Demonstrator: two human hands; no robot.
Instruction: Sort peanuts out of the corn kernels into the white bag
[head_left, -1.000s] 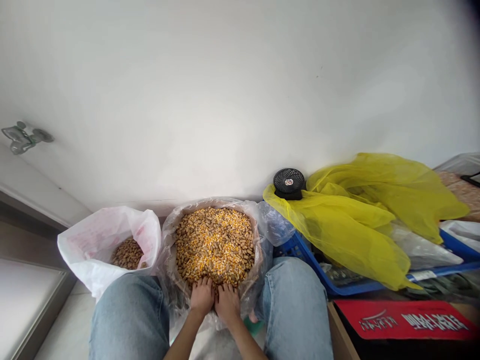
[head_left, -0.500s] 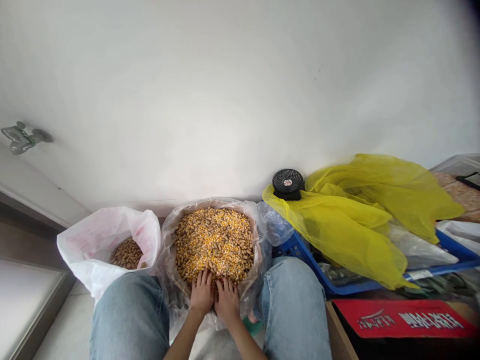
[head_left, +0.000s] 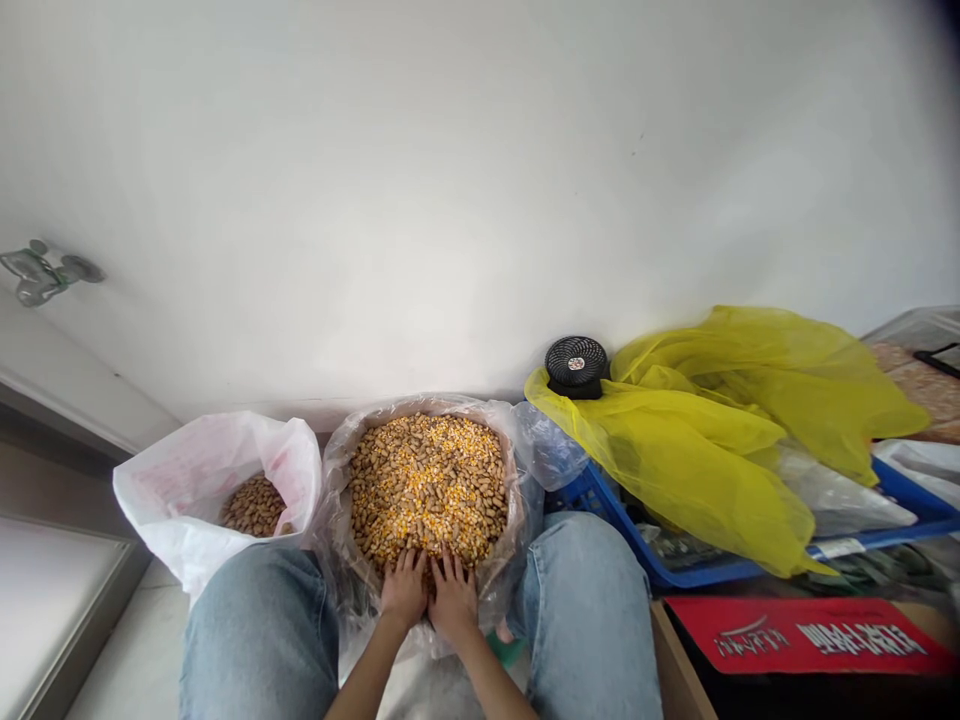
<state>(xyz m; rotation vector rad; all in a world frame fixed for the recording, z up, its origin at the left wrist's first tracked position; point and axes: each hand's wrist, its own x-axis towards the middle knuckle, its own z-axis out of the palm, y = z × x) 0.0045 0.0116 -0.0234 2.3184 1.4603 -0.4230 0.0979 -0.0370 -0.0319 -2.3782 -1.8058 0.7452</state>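
A clear plastic-lined sack [head_left: 339,500] stands between my knees, full of mixed yellow corn kernels and brown beans [head_left: 429,485]. My left hand [head_left: 403,590] and my right hand [head_left: 453,592] rest side by side on the near edge of this pile, fingers spread and sunk slightly among the kernels. Neither hand visibly holds anything. To the left, a white plastic bag [head_left: 187,490] holds a smaller heap of brown beans [head_left: 255,506].
My jeans-covered knees [head_left: 589,620] flank the sack. To the right, a yellow sheer plastic sheet [head_left: 697,440] drapes over a blue plastic crate [head_left: 622,530], with a small black fan [head_left: 576,366] on top. A red printed banner [head_left: 806,636] lies lower right. A white wall rises behind.
My fingers have spread apart on the pile since the oldest frame. Both hands stay at its near edge, and the bags have not visibly moved.
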